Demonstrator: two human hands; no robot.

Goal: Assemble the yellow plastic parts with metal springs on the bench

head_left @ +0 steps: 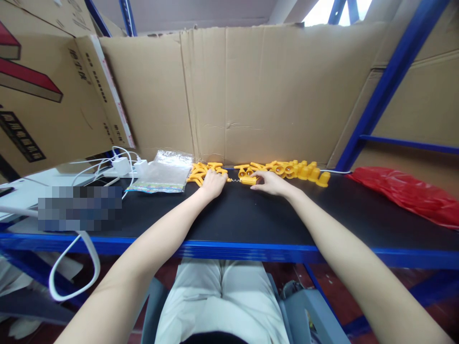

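Note:
Both my arms reach forward over a black worktop (251,220) to a row of small yellow plastic parts along the cardboard back wall. My left hand (213,184) rests with curled fingers on the left heap of flat yellow parts (201,171). My right hand (269,182) lies with fingers pressed together on a small yellow piece (248,180). A thin coiled spring or chain (232,180) shows between the two hands. More yellow cap-shaped parts (304,171) sit to the right of my right hand.
Clear plastic bags (163,174) lie left of the parts, beside white chargers and cables (120,167). A red plastic bag (409,193) is at the right. A cardboard sheet (251,95) forms the back wall; blue rack posts (387,91) frame the bench.

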